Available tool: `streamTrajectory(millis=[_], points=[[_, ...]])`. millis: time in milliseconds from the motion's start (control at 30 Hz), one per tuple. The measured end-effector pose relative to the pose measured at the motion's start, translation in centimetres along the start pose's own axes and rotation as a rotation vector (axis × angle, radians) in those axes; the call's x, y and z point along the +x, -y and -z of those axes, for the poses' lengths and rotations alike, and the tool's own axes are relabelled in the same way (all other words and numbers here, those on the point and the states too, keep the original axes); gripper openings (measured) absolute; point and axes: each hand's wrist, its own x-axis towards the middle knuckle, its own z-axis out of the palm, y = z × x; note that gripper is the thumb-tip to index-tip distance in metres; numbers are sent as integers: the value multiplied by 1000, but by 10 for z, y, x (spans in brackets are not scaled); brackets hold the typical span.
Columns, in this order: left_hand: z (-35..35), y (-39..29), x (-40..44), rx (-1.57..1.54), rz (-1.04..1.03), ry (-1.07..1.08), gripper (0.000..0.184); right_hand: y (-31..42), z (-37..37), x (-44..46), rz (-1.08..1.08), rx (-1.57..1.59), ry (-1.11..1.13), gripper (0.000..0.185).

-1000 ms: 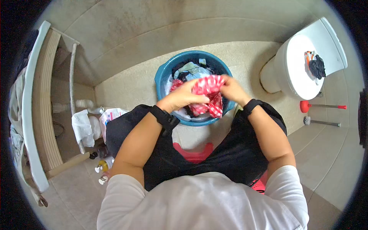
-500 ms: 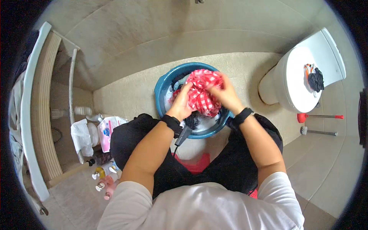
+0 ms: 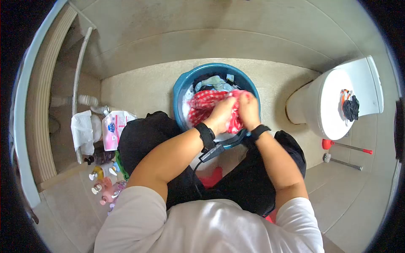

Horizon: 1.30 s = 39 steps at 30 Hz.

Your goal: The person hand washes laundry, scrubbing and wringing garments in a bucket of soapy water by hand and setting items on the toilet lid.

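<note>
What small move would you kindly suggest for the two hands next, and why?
Probably rub the checked cloth between the left hand and right hand: both hold it close together over the tub, and white suds show beside it.

You've got the basin [image 3: 179, 101] on the floor [image 3: 143, 90] right in front of you, clothes [image 3: 215, 82] in it, a cloth [image 3: 204, 103] between your left hand [image 3: 222, 115] and right hand [image 3: 249, 112]. Toilet's [image 3: 331, 101] off right, bundle [image 3: 350, 108] on top; pump bottles [image 3: 101, 172] are left, closer in than the pouch [image 3: 113, 133].
</note>
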Motion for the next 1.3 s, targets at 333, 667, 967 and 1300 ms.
streamTrajectory(millis=[333,667,967,1300], points=[[12,-37,-19,186,213,288,81,20,26,-6,81,119,204,40],[15,-35,-5,-294,40,369,34,66,-4,-53,682,82,125,29],[3,2,11,-500,-44,114,15,29,-8,-6,126,323,-55,13],[21,-37,2,-71,-174,-24,22,29,5,-9,462,153,171,51]])
